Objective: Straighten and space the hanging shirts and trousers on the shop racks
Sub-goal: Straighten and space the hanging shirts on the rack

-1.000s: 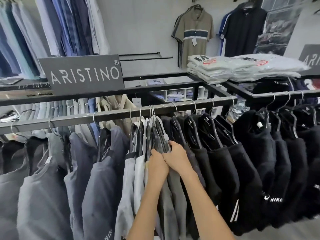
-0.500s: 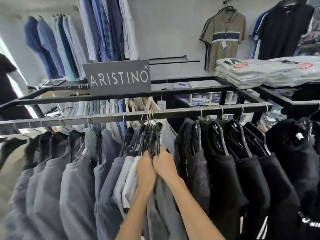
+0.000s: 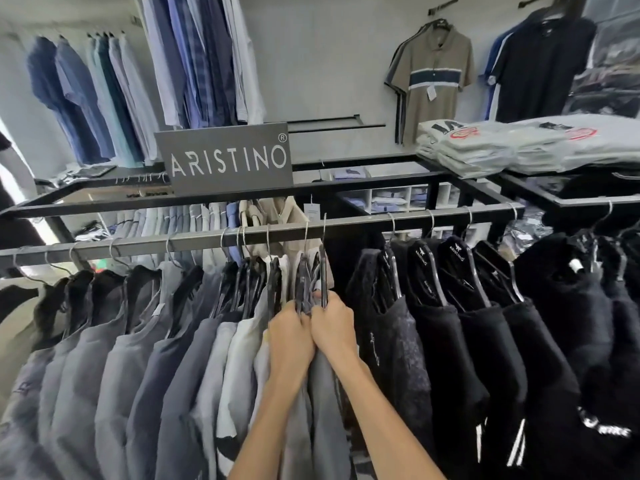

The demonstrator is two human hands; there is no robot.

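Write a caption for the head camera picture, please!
Left hand and right hand grip bunched grey shirts on the rail under the ARISTINO sign, beside black sweaters.

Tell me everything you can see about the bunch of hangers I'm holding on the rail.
The bunch of hangers is a tight cluster of slim dark hangers, plastic by the look, with thin silver wire hooks over the grey rail. They hang nearly upright, pressed together. Grey and pale shirts hang from them. The left hand and right hand grip the cluster side by side just below the necks. A gap on the rail separates it from the black tops to its right.
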